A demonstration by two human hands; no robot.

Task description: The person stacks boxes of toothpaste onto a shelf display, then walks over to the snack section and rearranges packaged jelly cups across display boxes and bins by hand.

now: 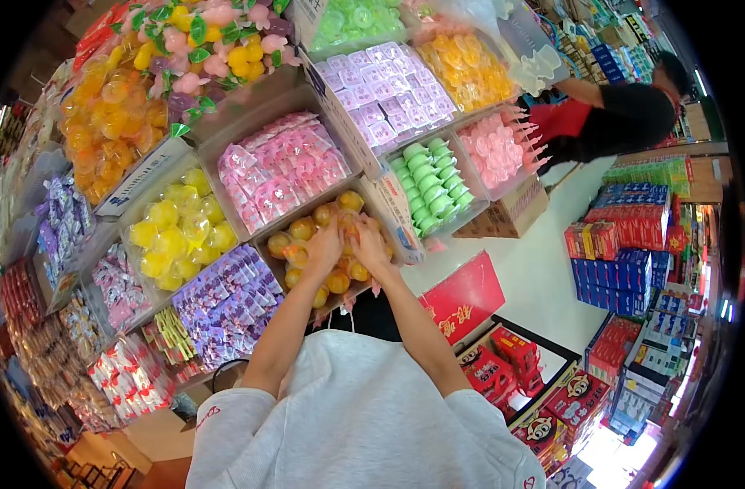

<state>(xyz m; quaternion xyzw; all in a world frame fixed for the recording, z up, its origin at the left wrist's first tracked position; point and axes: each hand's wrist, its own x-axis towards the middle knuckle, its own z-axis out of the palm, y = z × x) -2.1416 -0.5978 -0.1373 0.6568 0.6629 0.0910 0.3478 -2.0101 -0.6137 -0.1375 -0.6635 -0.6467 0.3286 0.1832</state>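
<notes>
A compartment at the centre holds round orange-yellow balls point(337, 281), shiny like jelly cups in clear shells. Both of my hands are down among them, side by side. My left hand point(325, 244) points away from me, its fingers curled against the balls. Just to its right, my right hand point(370, 243) bends its fingers around balls near the back of the compartment. The fingertips are partly hidden, so the exact balls gripped are hard to make out. Behind this compartment lie pink printed packets point(283, 171); on its left are purple packets point(228, 301) and yellow balls point(181, 232).
Green cups point(432, 187), pink pieces point(496, 151) and lilac square cups point(385, 94) fill bins at the back right. A red card point(464, 297) stands above red boxes point(503, 363) on the right. A person in black and red point(609, 122) is beyond the bins.
</notes>
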